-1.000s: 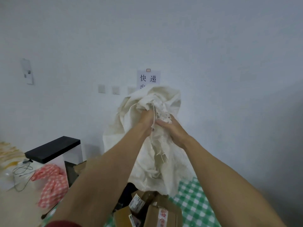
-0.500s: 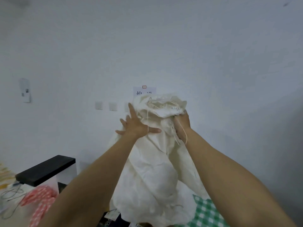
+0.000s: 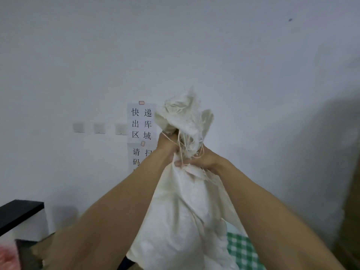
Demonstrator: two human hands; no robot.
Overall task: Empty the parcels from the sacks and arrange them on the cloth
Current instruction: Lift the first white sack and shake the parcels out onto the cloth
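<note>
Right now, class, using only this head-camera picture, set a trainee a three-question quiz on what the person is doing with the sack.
1. True or false: the left hand and the right hand both grip the white sack at its bunched top.
2. What pattern is on the cloth showing at the lower right of the sack? A) green checked B) blue striped C) plain black
3. What hangs on the wall just left of the sack's top?

Key
1. True.
2. A.
3. A paper sign with printed characters.
</note>
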